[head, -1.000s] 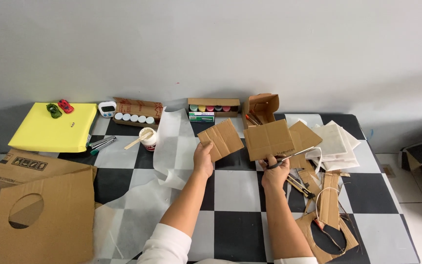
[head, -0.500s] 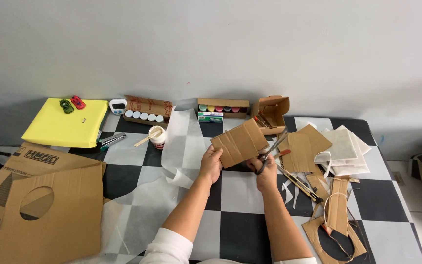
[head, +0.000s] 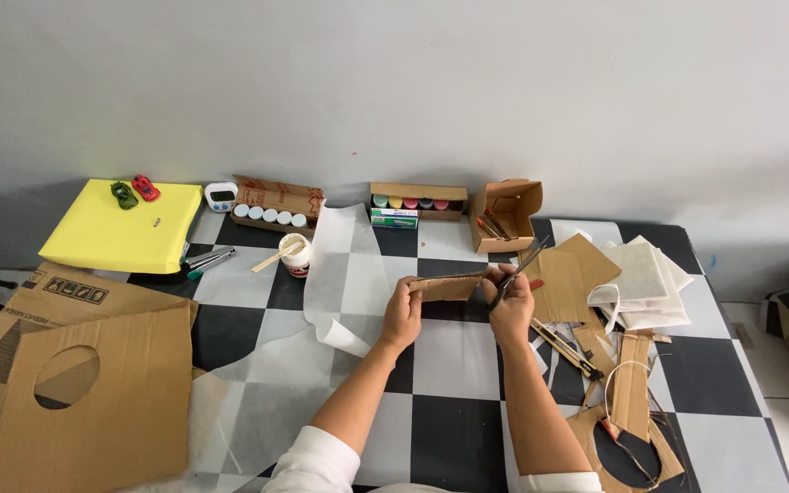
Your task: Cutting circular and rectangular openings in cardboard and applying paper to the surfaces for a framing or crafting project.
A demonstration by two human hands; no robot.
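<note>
Our left hand [head: 402,315] grips one end of a cardboard strip [head: 447,287] above the checkered tabletop [head: 449,365]. Our right hand [head: 511,306] holds the other end, clenched around scissors [head: 515,272].

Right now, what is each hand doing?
Left hand: closed on the cardboard piece.
Right hand: closed on scissors, at the cardboard's other end.

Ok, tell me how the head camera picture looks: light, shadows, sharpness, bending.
Head view: soft, even light on the grey wall, no glare; faint shadows beside the yellow board. The left hand, right hand, cardboard piece and scissors read fairly sharp. The checkered table edges bow slightly from the wide lens.
</note>
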